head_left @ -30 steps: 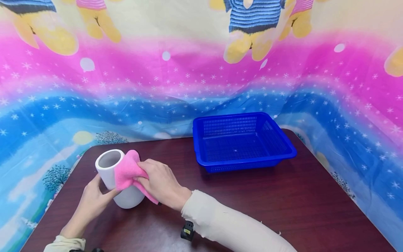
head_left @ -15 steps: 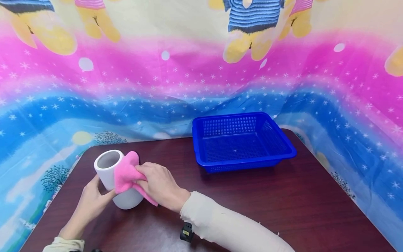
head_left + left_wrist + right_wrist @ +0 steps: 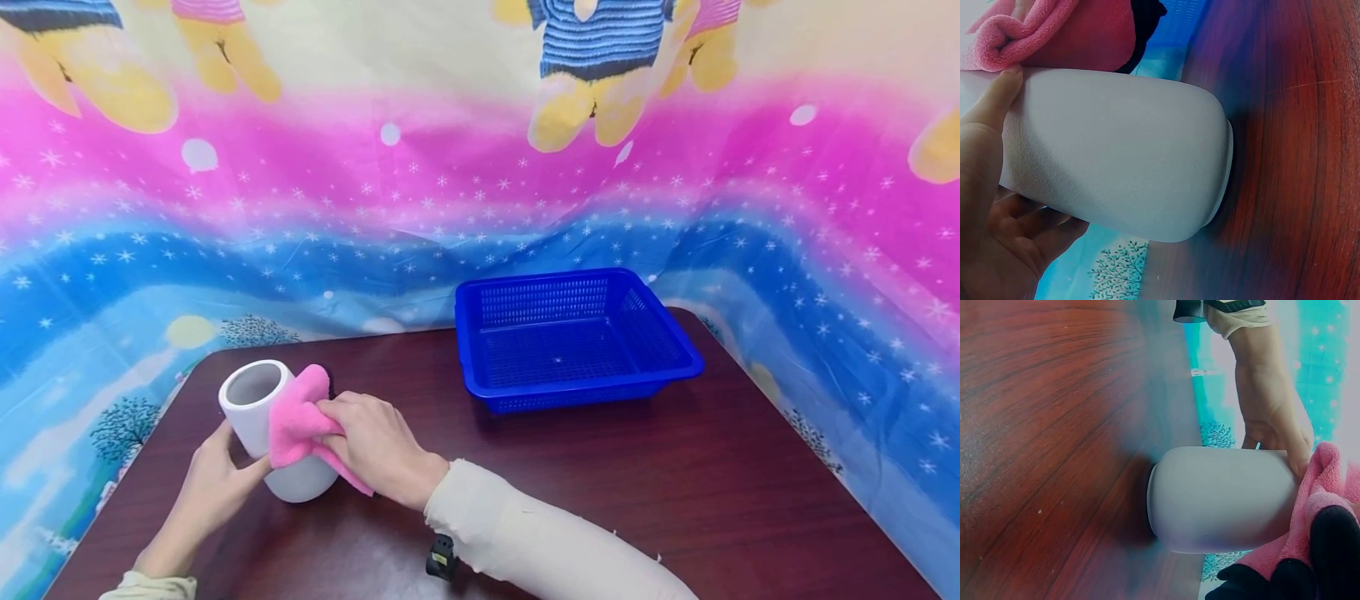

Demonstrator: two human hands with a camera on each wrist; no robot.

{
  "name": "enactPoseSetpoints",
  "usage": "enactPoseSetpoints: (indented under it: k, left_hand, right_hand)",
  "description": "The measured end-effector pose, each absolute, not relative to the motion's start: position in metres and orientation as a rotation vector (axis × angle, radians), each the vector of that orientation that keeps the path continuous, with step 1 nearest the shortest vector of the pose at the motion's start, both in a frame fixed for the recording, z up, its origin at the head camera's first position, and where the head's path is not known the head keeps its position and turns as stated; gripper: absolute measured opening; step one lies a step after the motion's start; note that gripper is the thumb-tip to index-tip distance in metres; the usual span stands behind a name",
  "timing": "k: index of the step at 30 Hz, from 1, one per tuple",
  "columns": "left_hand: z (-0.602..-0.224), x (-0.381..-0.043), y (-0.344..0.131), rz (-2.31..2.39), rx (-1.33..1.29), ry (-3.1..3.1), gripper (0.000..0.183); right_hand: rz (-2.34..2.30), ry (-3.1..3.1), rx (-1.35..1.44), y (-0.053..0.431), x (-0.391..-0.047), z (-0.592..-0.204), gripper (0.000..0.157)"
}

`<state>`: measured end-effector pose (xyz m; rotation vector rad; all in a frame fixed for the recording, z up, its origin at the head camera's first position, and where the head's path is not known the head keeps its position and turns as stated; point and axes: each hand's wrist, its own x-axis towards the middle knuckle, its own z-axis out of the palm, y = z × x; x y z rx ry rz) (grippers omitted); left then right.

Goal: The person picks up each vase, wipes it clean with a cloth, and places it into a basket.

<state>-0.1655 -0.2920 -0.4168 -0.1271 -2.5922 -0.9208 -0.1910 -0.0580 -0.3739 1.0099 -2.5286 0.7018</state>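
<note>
A white ceramic vase [image 3: 251, 421] with a round open mouth stands at the left of the table, slanting leftward in the head view. Its base is right at the tabletop. My left hand [image 3: 217, 483] grips its near left side, with the thumb [image 3: 1000, 100] on the front and the fingers round the back. A fluffy pink cloth [image 3: 296, 421] is bunched in my right hand [image 3: 378, 442], which presses it against the vase's upper right side. The cloth covers part of the wall and meets my left thumb. Dark shapes show along the cloth in both wrist views.
A blue plastic basket [image 3: 581, 392] with perforated walls stands at the back of the dark wood table [image 3: 600, 492], right of the vase. A patterned cloth backdrop [image 3: 420, 208] closes off the back and sides. A small black device [image 3: 442, 557] hangs beneath my right sleeve.
The cloth and right hand have slid slightly down along the vase. The vase and both hands sit a little further left in the view, and the head view itself has shifted slightly.
</note>
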Motion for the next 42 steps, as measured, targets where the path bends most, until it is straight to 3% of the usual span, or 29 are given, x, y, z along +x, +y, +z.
enactPoseSetpoints:
  k: [42]
  left_hand:
    - [-0.418,-0.166,-0.292,-0.945,-0.121,-2.579,0.065]
  right_hand:
    - [0.700,-2.590,1.006,-0.059,-0.191,-0.384,0.013]
